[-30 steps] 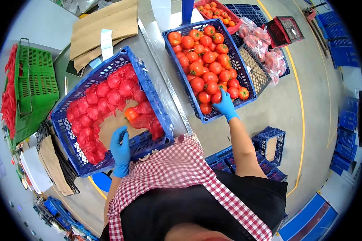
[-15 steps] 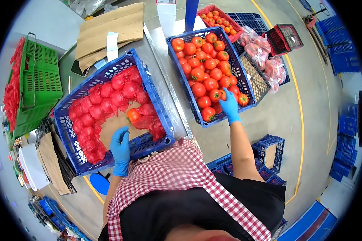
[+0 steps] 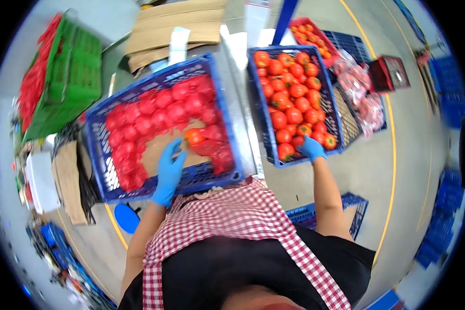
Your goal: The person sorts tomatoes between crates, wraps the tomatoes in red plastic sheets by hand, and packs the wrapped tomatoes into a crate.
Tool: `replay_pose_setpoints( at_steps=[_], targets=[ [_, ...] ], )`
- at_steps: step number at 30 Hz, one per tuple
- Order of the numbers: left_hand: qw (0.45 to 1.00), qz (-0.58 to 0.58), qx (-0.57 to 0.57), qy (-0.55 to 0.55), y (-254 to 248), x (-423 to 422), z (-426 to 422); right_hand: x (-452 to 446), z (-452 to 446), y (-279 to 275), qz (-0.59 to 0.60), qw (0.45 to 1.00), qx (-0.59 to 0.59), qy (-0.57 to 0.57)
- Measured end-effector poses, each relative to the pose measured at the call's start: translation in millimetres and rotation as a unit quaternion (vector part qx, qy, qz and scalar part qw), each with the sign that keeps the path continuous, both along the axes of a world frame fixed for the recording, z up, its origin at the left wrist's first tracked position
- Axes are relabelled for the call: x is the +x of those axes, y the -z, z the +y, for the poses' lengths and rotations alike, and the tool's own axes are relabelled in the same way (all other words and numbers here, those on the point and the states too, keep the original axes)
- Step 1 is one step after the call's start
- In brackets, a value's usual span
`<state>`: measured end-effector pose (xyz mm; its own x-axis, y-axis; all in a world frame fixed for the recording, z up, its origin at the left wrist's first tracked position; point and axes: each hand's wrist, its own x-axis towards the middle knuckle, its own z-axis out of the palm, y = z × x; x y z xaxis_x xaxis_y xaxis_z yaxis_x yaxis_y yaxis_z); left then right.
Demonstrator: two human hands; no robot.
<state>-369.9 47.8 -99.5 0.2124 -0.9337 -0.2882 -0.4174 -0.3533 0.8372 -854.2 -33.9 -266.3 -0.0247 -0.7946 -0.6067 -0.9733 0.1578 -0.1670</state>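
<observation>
Blue-gloved, my left hand (image 3: 169, 170) reaches over the near side of the left blue crate (image 3: 160, 72), thumb and fingers apart, with nothing between them. Inside that crate, several red net-wrapped tomatoes (image 3: 160, 119) line the far and left sides around bare cardboard (image 3: 157, 150). One unwrapped tomato (image 3: 195, 136) lies to the right of my left hand, beside loose red netting (image 3: 223, 159). My right hand (image 3: 311, 149), also gloved, touches the near end of the tomato pile (image 3: 293, 115) in the right blue crate (image 3: 268, 139); its fingertips are partly hidden against a tomato.
A green crate (image 3: 72, 77) with red netting (image 3: 33, 85) stands at the left. Flattened cardboard (image 3: 175, 26) lies beyond the left crate. Bagged tomatoes (image 3: 354, 82), a red-lined crate of tomatoes (image 3: 330, 49) and a dark red crate (image 3: 390, 73) sit back right.
The view has shifted, moving both crates rightward in the picture. My left hand has moved further over its crate toward the unwrapped tomato. My right hand has drawn back to the near edge of the pile.
</observation>
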Motion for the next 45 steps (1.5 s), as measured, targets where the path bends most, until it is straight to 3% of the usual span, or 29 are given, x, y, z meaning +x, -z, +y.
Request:
replay_pose_setpoints(
  at_steps=[1, 3, 5, 7, 9, 10, 11, 13, 14, 16, 18, 22, 23, 25, 27, 29, 30, 31, 32, 33, 34, 35, 37, 38, 41, 42, 44, 45],
  targets=[
    [0.999, -0.043, 0.002, 0.024, 1, 2, -10, 7, -11, -12, 0.047, 0.998, 0.030, -0.028],
    [0.968, -0.216, -0.062, 0.112, 14, 3, -28, 28, -34, -67, -0.038, 0.998, -0.047, -0.028],
    [0.939, -0.260, -0.028, 0.222, 16, -13, -51, 68, -50, -100, -0.212, 0.946, -0.245, 0.031],
    [0.918, -0.285, -0.013, 0.275, 23, -18, -56, 132, -58, -178, -0.320, 0.909, -0.264, 0.033],
    [0.914, -0.295, -0.032, 0.278, 50, -18, -60, 185, -60, -205, -0.389, 0.869, -0.296, -0.082],
    [0.901, -0.305, -0.020, 0.307, 54, -13, -66, 208, -53, -216, -0.453, 0.849, -0.260, -0.075],
    [0.937, -0.238, 0.019, 0.255, 54, -6, -70, 228, -49, -246, -0.463, 0.855, -0.208, -0.112],
    [0.979, -0.099, 0.103, 0.143, 51, 8, -72, 259, -37, -243, -0.511, 0.815, -0.216, -0.163],
    [0.989, 0.014, 0.131, 0.062, 31, 8, -75, 269, -33, -243, -0.553, 0.805, -0.157, -0.145],
    [0.947, 0.238, 0.188, -0.103, -37, 9, -73, 284, -26, -238, -0.538, 0.801, -0.207, -0.164],
    [0.911, 0.353, 0.168, -0.133, -65, 2, -72, 291, -20, -238, -0.484, 0.815, -0.233, -0.217],
    [0.876, 0.453, 0.132, -0.103, -80, -22, -64, 292, -20, -244, -0.624, 0.762, -0.159, -0.076],
    [0.893, 0.433, 0.107, -0.058, -84, -19, -67, 284, -27, -244, -0.650, 0.747, -0.136, -0.037],
    [0.909, 0.400, 0.107, 0.056, -80, -23, -69, 234, -42, -233, -0.768, 0.632, 0.005, 0.103],
    [0.956, 0.270, 0.110, 0.022, -60, -28, -67, 191, -55, -186, -0.744, 0.630, -0.048, 0.217],
    [0.985, 0.125, 0.121, 0.003, -10, -19, -61, 146, -57, -170, -0.718, 0.583, -0.087, 0.369],
    [0.979, 0.101, 0.176, 0.018, 0, -18, -60, 116, -58, -141, -0.645, 0.625, -0.131, 0.420],
    [0.983, 0.072, 0.159, 0.057, 20, -19, -57, 81, -59, -98, -0.564, 0.659, -0.174, 0.466],
    [0.984, 0.044, 0.143, 0.095, 45, -20, -53, 41, -58, -48, -0.433, 0.727, -0.256, 0.467],
    [0.983, 0.015, 0.127, 0.132, 58, -22, -51, 21, -51, -43, -0.503, 0.650, -0.256, 0.509],
    [0.979, 0.106, 0.154, 0.083, 36, -43, -56, -21, -49, 0, -0.453, 0.659, -0.228, 0.555],
    [0.984, 0.100, 0.128, 0.076, 50, -45, -59, -24, -48, -15, -0.402, 0.622, -0.240, 0.627],
    [0.991, 0.086, 0.078, 0.066, 90, -47, -63, -52, -52, -4, -0.434, 0.628, -0.172, 0.623],
    [0.990, 0.072, 0.083, 0.084, 82, -53, -68, -46, -53, -15, -0.439, 0.616, -0.174, 0.630],
    [0.986, 0.034, 0.110, 0.124, 51, -66, -85, -46, -54, 4, -0.454, 0.744, -0.080, 0.483],
    [0.984, 0.024, 0.130, 0.123, 49, -66, -88, -22, -52, -3, -0.437, 0.746, -0.147, 0.480],
    [0.980, 0.002, 0.157, 0.124, 47, -64, -89, 11, -48, 1, -0.509, 0.719, -0.155, 0.448],
    [0.978, -0.010, 0.165, 0.127, 48, -61, -89, 43, -48, -37, -0.512, 0.722, -0.130, 0.447]
  ],
)
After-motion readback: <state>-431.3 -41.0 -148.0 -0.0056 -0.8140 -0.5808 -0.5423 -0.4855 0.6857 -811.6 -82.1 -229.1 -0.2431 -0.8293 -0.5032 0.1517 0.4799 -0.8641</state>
